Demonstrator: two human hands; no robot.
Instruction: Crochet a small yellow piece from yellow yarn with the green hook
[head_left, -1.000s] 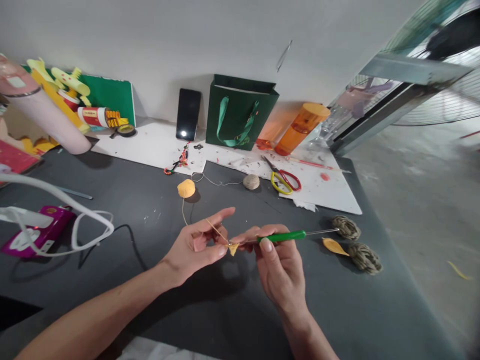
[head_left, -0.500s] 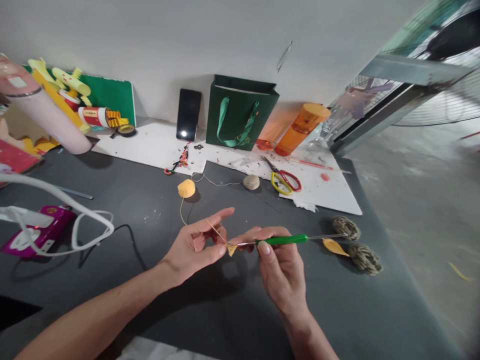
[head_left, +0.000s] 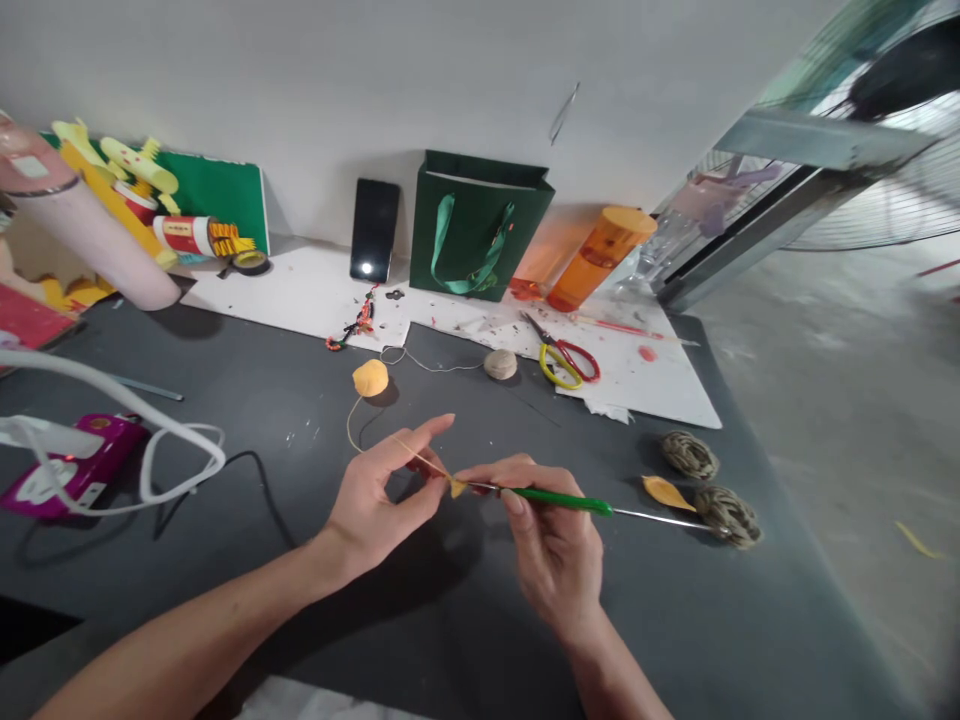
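My right hand point(head_left: 559, 545) grips a crochet hook point(head_left: 566, 500) by its green handle, the long metal shank pointing right. The hook's other end reaches a small piece of yellow crochet point(head_left: 457, 487). My left hand point(head_left: 382, 500) pinches that piece between thumb and fingers, its index finger stretched out with the yellow yarn running over it. From there the strand loops back to a yellow yarn ball point(head_left: 370, 378) on the table. A beige yarn ball point(head_left: 500, 364) lies to its right, with a thin thread trailing left.
Scissors point(head_left: 562, 362) with red and yellow handles lie on a white board point(head_left: 652, 385). Two grey-green yarn bundles point(head_left: 688, 455) and a yellow leaf-shaped piece point(head_left: 666, 492) sit at the right. A phone point(head_left: 374, 232), a green bag point(head_left: 480, 235) and an orange bottle point(head_left: 600, 260) stand behind. A purple power strip point(head_left: 82, 465) is left.
The crochet hook has tilted, its free right end now lower, over the nearer grey-green bundle. Both hands have shifted slightly left, and the yarn by the yellow ball now hangs in a wider loop.
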